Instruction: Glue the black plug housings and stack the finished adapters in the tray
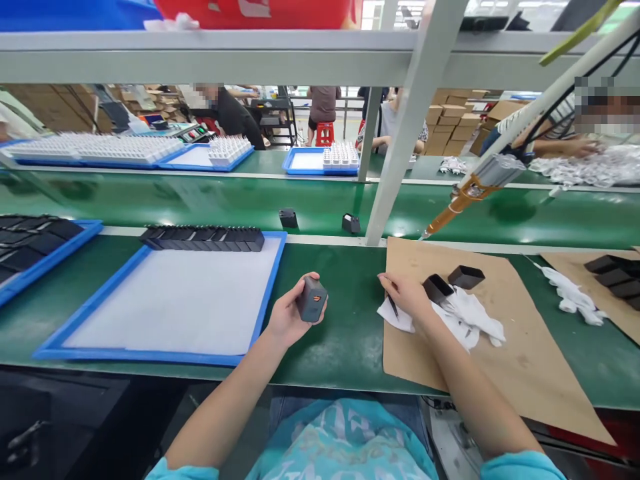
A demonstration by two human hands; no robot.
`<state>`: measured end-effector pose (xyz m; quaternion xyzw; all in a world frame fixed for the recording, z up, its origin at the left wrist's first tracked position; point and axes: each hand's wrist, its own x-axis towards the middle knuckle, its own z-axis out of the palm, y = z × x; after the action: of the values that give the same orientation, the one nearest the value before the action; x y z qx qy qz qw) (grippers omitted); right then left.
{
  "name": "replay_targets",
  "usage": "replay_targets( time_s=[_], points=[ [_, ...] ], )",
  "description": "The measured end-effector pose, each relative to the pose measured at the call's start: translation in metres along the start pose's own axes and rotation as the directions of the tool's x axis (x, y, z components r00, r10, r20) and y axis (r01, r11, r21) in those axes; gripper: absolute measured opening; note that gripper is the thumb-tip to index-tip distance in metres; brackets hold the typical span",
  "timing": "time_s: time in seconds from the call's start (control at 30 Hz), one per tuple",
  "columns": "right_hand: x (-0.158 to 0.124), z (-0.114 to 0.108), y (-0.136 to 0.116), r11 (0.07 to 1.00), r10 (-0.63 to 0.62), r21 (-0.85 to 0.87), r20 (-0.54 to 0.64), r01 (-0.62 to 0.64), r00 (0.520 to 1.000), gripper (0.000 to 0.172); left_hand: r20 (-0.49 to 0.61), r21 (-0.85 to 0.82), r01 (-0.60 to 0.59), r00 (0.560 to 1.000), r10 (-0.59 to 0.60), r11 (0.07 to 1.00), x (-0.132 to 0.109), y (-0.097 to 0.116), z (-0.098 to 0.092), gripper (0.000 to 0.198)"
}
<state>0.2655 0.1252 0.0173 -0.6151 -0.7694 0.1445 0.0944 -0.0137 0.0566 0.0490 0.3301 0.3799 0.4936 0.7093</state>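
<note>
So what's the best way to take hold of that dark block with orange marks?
Probably by its opposite sides, coming from its left, as the left hand does. The dark block is boxy, with straight sides to pinch, and this leaves the face with the orange marks uncovered.

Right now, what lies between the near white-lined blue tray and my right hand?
The head view shows your left hand there, holding a dark gray plastic casing over the green tabletop.
</note>
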Motion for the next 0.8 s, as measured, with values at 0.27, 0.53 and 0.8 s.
replay_targets(
  time_s=[0.27, 0.53, 0.8],
  points=[
    [0.031, -0.003, -0.035, 0.985, -0.171, 0.013, 0.041, 0.171, 0.984, 0.044, -0.111, 0.28, -0.126, 0.98, 0.163, 0.952, -0.002, 0.045, -0.072, 0.04],
    [0.161, 0.005, -0.15, 0.946, -0.317, -0.064, 0.012, 0.317, 0.948, 0.045, -0.101, 0.967, 0.202, 0.863, 0.495, -0.155, 0.03, 0.079, -0.166, 0.031],
    [0.272, 0.049, -0.287, 0.909, -0.378, -0.178, 0.036, 0.378, 0.925, 0.037, -0.063, 0.953, 0.199, 0.868, 0.492, -0.229, 0.026, 0.065, -0.172, 0.058]
  ],
)
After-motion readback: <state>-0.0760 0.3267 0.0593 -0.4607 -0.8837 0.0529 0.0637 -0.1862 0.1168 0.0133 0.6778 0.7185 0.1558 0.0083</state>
